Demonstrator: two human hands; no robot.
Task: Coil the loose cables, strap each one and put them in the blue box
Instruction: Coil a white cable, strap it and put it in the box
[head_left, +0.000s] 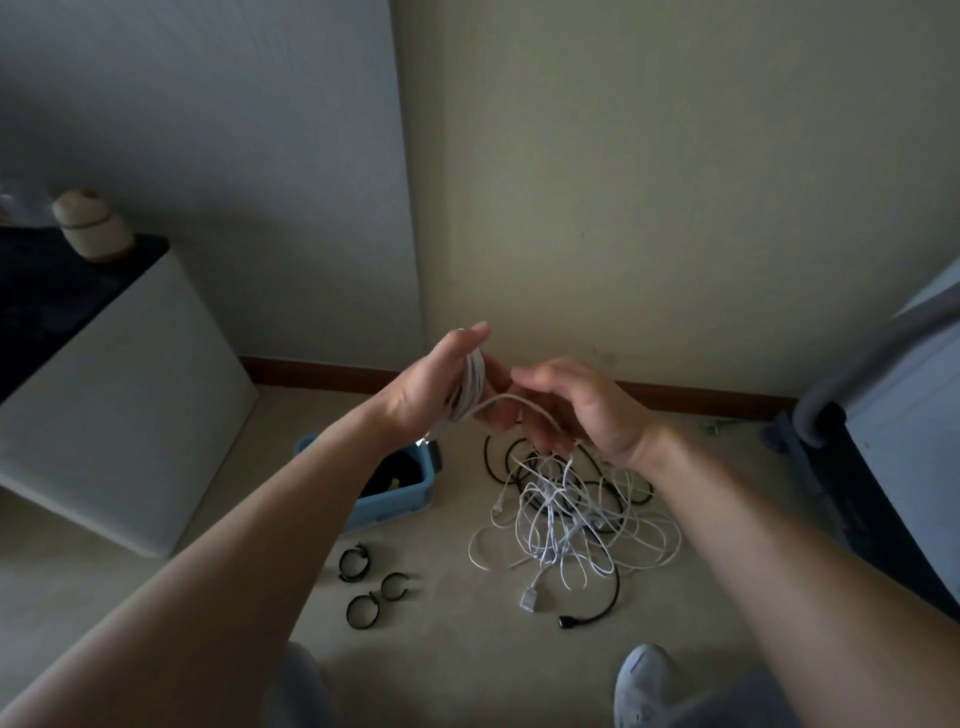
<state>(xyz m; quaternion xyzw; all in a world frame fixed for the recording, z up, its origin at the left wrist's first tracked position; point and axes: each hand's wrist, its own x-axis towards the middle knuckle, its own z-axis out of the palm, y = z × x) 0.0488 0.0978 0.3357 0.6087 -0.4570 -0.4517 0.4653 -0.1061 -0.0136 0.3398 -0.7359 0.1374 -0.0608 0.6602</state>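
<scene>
My left hand (441, 379) is raised in front of me with several turns of a white cable (471, 382) wound round its fingers. From that coil a strand runs right into my right hand (566, 410), whose curled fingers hold it. The cable hangs down from there into a tangled pile of white and black cables (566, 514) on the floor. The blue box (410, 493) sits on the floor under my left forearm, partly hidden, with something dark inside. Three black looped straps (371, 584) lie on the floor in front of the box.
A white cabinet (119, 405) with a dark top stands at the left, a beige pot (91, 223) on it. A grey and dark piece of furniture (883, 415) is at the right. My shoe (644, 680) shows at the bottom. Walls meet in the corner behind.
</scene>
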